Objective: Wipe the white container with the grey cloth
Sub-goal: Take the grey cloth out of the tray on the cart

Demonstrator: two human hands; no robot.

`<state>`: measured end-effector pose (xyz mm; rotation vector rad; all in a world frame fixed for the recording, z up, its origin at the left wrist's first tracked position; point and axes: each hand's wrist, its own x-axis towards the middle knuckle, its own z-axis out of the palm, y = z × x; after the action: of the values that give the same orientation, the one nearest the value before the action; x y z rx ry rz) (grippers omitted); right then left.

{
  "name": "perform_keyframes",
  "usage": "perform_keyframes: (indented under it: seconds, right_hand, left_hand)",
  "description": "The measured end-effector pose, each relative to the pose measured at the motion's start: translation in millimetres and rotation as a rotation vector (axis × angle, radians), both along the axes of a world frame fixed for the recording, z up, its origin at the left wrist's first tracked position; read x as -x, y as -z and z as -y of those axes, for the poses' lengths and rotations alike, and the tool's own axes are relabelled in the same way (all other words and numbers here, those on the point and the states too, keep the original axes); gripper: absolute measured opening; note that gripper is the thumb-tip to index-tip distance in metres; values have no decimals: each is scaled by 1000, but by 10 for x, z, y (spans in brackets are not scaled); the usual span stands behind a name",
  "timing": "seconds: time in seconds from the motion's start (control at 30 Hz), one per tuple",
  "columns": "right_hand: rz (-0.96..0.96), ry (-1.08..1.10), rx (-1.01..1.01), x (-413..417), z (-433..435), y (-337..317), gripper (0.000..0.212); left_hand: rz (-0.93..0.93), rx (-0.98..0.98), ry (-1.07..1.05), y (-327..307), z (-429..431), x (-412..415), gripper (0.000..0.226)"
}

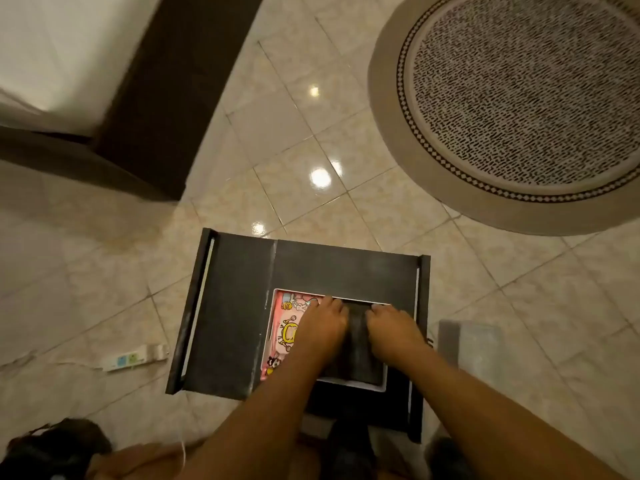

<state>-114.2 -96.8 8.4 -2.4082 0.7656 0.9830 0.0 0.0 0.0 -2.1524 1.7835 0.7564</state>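
Note:
A white-rimmed flat container (382,384) with pink cartoon artwork on its left part lies on a small black table (228,306). A grey cloth (358,344) is spread over the container's right part. My left hand (323,323) presses down on the cloth's left edge, partly over the artwork. Just to its right, my right hand (394,329) presses on the cloth's right side. Both hands lie flat with fingers pointing away from me, and the cloth bunches into a fold between them.
The black table stands on a glossy tiled floor. A white power strip (135,358) with its cable lies on the floor at the left. A round patterned rug (519,98) is at the far right, dark furniture (162,98) at the far left, a grey flat object (471,344) right of the table.

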Motion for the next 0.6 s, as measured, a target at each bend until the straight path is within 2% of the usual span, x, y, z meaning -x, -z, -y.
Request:
perform_keyframes:
  seconds: [0.2, 0.37, 0.5, 0.6]
  right_hand:
    - [31, 29, 97, -21, -86, 259, 34]
    - [23, -16, 220, -55, -186, 404, 29]
    - [18, 34, 218, -29, -302, 510, 39]
    - [37, 85, 195, 7, -344, 483, 38]
  left_hand:
    - [84, 27, -28, 279, -41, 86, 35]
    - [61, 51, -91, 465, -67, 184, 36]
    - [40, 45, -91, 548, -86, 244, 38]
    - [53, 43, -89, 454, -78, 280, 33]
